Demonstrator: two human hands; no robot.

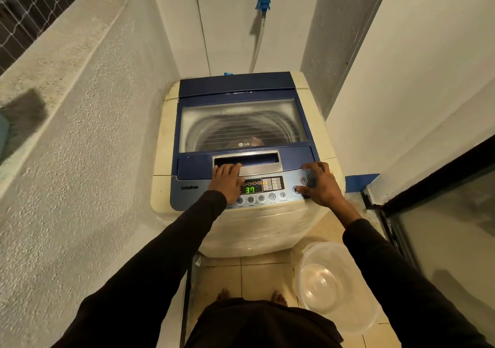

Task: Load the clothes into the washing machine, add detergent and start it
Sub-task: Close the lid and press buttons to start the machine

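Washing machine (242, 144) stands in the far corner, lid (242, 118) shut. Through the lid window we make out sth dark low in the drum, prob. clothes, can't be sure. Detergent: not visible anywhere, so can't tell if added.

Control panel (187, 189) on near edge is lit; display (250, 189) reads 37 in green.

Left hand (227, 180) lies flat, fingers straight, relaxed, resting across panel w/ fingertips at the lid handle recess (247, 161); grips nothing.

Right hand (320, 184) spread over right end of panel, thumb on the start/pause button (296, 190), just near of the power button (303, 180). Holds nothing.

Clear plastic basin (325, 286) sits empty on floor, near right.

We judge: loading done, power on, start press in hand. Left: confirm cycle runs.
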